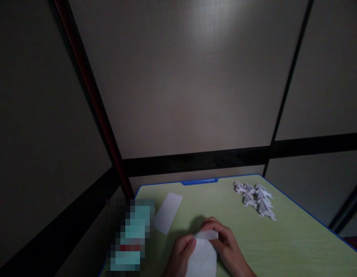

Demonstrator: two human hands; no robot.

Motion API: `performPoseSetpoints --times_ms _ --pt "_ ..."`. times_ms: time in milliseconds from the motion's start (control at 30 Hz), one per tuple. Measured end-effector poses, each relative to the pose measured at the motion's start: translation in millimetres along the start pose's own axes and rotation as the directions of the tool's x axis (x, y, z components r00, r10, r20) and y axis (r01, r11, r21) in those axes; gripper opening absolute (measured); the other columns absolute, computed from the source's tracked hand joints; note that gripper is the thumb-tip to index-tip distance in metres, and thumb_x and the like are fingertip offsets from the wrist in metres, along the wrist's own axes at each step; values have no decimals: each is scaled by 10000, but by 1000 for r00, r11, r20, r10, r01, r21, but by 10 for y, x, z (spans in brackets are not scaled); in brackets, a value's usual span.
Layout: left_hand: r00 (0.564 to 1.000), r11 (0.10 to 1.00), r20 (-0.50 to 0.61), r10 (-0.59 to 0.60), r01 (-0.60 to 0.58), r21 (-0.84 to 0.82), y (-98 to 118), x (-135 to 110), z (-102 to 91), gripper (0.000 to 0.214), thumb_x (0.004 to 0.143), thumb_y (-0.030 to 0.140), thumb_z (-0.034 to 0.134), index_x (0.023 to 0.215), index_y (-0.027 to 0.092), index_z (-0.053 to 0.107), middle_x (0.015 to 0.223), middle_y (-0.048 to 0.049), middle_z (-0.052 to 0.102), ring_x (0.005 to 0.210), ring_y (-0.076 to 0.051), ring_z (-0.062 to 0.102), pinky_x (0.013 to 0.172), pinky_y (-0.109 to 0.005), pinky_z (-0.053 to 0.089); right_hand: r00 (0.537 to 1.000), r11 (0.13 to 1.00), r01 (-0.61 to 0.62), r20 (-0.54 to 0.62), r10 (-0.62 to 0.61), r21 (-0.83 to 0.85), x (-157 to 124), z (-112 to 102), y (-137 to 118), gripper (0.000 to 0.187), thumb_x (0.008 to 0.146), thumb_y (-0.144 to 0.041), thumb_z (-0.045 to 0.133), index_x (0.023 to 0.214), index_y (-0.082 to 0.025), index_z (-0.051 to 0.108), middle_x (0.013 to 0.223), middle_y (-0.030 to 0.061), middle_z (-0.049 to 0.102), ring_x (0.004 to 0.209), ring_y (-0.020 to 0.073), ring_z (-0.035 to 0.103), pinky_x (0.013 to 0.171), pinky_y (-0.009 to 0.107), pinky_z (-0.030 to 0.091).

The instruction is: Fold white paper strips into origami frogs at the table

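Observation:
A white sheet of paper [201,258] is held up between my two hands near the front of the table, its upper edge folded over. My left hand [181,254] pinches the sheet's left side, thumb on the near face. On the other side, my right hand [224,242] grips the folded top right corner, with its fingers curled behind the paper. Part of the fingers of both hands is hidden by the sheet.
The light green table [293,238] has a blue rim. White paper [168,212] lies at the left, beside a pixelated turquoise object [135,231]. Several folded white paper figures [257,198] sit at the back right. Panelled walls [190,84] stand close behind.

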State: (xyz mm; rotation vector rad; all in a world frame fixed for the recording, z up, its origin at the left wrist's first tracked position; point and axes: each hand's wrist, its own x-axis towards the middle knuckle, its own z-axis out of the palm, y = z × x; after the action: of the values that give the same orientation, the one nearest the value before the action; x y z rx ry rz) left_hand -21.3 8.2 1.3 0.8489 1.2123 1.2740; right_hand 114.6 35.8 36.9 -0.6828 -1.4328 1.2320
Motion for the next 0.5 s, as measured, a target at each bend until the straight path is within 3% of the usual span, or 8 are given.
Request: performPoseSetpoints --times_ms 133,333,400,500 --pt "996 992 -13 -89 88 -86 68 -42 -3 264 506 315 637 702 142 601 687 -30 600 729 -212 516 653 -279 360 999 998 -31 22 29 52 -9 1 34 133 583 -99 520 561 -185 619 702 33 545 662 164 498 532 223 369" --pt "995 984 -87 -50 34 -175 143 -87 57 238 534 344 575 659 142 573 606 -8 581 624 -181 506 583 -279 362 998 997 31 65 -26 -76 -70 22 30 166 630 -102 496 565 -185 624 703 46 543 642 163 505 525 230 372" --pt "997 995 -72 -21 14 -100 176 -81 82 285 501 388 602 622 132 568 581 0 556 600 -162 481 562 -261 348 992 989 74 114 -59 -132 -84 34 18 186 641 -96 481 588 -191 632 713 51 551 660 172 511 550 244 375" --pt "998 997 52 40 -43 71 224 -61 113 359 464 462 613 495 114 534 460 31 445 494 -112 393 481 -229 292 990 990 52 137 -34 -128 -93 48 -14 167 636 -108 498 673 -197 634 702 51 565 676 183 510 575 259 376"
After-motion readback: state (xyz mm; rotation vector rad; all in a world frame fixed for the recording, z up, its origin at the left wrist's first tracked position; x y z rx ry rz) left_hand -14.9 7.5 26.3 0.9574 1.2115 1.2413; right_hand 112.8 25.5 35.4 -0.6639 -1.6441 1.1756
